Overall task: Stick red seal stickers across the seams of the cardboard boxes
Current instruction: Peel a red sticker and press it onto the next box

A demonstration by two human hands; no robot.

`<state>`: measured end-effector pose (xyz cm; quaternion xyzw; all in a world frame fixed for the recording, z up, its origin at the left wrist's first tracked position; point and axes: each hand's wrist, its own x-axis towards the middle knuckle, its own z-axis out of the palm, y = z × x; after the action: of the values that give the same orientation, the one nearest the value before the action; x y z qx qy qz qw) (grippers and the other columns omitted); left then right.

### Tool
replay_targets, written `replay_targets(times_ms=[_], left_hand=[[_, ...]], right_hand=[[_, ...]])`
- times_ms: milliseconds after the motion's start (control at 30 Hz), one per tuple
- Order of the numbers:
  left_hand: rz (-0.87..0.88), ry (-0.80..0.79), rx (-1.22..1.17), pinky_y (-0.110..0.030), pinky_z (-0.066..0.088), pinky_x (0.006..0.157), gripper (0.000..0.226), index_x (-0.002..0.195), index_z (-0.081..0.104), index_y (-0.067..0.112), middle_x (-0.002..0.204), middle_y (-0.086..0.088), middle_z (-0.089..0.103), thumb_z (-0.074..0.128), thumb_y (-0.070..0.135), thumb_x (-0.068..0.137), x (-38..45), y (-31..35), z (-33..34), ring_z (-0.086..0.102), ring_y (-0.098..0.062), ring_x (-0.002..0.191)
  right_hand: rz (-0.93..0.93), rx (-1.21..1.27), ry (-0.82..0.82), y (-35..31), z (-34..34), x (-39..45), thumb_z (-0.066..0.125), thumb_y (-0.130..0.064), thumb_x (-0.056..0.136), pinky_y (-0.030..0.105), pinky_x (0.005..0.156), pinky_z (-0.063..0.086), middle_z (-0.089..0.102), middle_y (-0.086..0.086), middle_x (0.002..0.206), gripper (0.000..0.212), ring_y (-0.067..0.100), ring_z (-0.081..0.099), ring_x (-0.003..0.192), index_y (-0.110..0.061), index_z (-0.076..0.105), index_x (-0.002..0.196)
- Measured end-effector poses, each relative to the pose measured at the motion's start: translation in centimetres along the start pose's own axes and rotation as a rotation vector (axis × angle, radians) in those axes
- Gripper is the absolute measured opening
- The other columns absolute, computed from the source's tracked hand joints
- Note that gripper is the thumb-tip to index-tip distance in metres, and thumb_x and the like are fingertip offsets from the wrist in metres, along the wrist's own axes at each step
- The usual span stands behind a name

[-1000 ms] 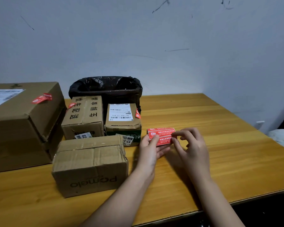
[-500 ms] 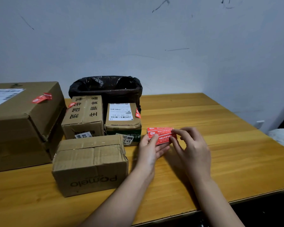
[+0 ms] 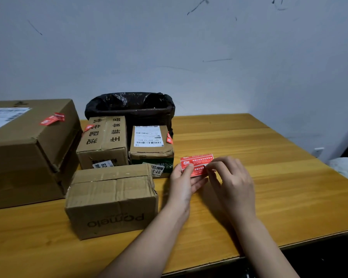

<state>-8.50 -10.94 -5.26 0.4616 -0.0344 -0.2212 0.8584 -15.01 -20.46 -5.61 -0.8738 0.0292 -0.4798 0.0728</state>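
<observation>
Your left hand [image 3: 184,180] grips the red sticker sheet [image 3: 196,163], your right hand [image 3: 230,180] pinches its right edge, and the unsealed Pomelo box [image 3: 112,199] lies just left, long axis crosswise.

Four boxes [image 3: 111,199] on the table [image 3: 289,197], left of sticker sheet [image 3: 196,162].
</observation>
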Motion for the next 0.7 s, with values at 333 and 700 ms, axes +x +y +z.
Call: replay_targets(times_ms=[333,700], left_hand=[[-0.018,0.021,-0.048,-0.026,0.058,0.059,0.017,0.106,0.060,0.009,0.083,-0.012,0.071,0.044,0.012,0.100,0.0,0.2,-0.1,0.071,-0.019,0.067],[-0.104,0.037,-0.018,-0.021,0.054,0.051,0.015,0.094,0.059,0.009,0.075,-0.011,0.065,0.045,0.007,0.098,0.5,0.6,0.3,0.061,-0.012,0.047]], right_hand=[[-0.011,-0.106,-0.052,-0.8,-0.4,0.2,0.063,-0.010,0.078,0.037,0.056,0.048,0.063,0.002,0.074,0.006,0.026,0.060,0.067,-0.011,0.062,0.084],[0.234,0.306,-0.373,-0.2,-2.0,-0.1,0.050,-0.026,0.089,0.037,0.096,0.041,0.056,-0.006,0.124,0.011,0.015,0.052,0.119,-0.032,0.041,0.092]])
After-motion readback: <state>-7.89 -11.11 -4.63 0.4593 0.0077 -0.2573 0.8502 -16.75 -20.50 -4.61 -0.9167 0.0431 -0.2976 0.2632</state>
